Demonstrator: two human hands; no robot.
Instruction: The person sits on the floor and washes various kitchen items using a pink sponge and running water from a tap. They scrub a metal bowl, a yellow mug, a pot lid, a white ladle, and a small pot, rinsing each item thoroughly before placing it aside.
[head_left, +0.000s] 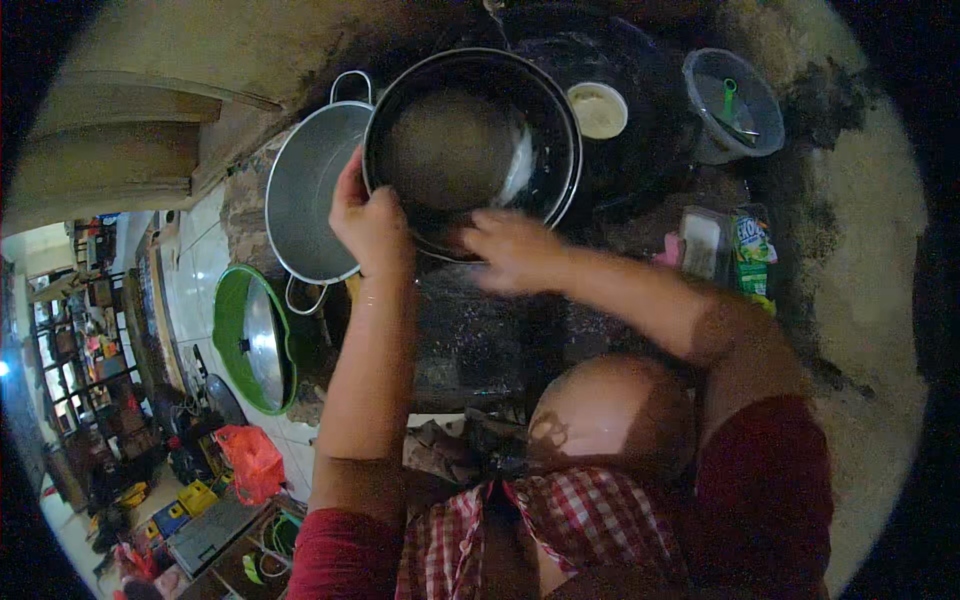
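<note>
A large round metal basin (450, 150) with a shiny rim is held up before me. My left hand (375, 217) grips its rim at the lower left, thumb inside. My right hand (517, 251) is at the lower edge, slightly blurred, its fingertips over the rim and inside; whether it holds anything is hidden. Partly behind the basin, on the left, stands a metal pot (315, 195) with two loop handles. To the right of the basin lies a small round pale bowl (598, 111).
Below the pot, a metal lid (264, 345) rests in a green plastic basin (225, 322). At the right stand a clear plastic bucket (709, 142) with a green-handled utensil, a soap container (701, 240) and a green packet (754, 247). A rounded pot (592, 412) is close to my body.
</note>
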